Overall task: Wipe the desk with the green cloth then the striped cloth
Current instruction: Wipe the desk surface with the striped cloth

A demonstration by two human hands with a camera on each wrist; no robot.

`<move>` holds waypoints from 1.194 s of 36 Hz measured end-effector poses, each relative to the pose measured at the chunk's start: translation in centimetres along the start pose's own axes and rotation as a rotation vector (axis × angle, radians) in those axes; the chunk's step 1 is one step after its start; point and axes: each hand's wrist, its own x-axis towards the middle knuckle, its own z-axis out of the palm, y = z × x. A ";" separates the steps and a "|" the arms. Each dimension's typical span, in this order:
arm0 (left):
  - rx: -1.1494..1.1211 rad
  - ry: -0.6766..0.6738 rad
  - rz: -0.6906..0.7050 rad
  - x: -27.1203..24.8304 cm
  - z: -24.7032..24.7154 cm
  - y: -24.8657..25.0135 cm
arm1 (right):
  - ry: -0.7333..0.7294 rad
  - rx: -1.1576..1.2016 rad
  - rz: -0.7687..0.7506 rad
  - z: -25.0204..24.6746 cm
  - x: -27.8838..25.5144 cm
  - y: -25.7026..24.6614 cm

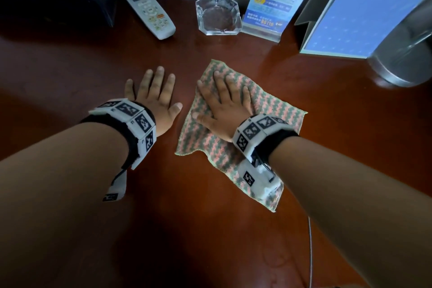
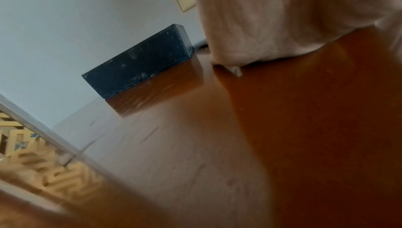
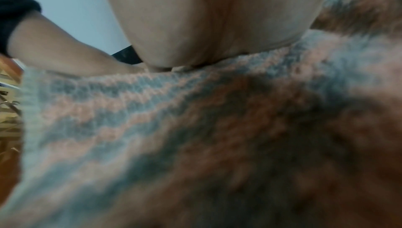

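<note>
Both hands lie flat with fingers spread: the left hand (image 1: 154,98) braces on the bare worktop (image 1: 327,124), the right hand (image 1: 224,105) presses the striped cloth (image 1: 268,105) mid-worktop. Even palm pressure and overlapping strokes, short of the ashtray (image 1: 218,15), should serve best.

pale grey wall (image 2: 65,25) behind, patterned wood floor (image 2: 32,163) below, dim light w/ glare.

Head view looking steeply down on desk (image 1: 327,124), both wrist views skimming its surface, black box (image 2: 139,61) shared.
</note>
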 end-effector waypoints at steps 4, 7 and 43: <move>0.016 0.012 -0.006 0.1 0.1 0.0 | 0.007 -0.011 0.010 -0.9 2.3 0.4; 0.025 0.017 -0.004 0.0 0.1 0.0 | 0.013 -0.022 0.016 -2.0 3.8 1.2; 0.053 0.020 0.024 0.4 0.2 -0.5 | 0.010 -0.069 0.135 -5.2 4.5 10.5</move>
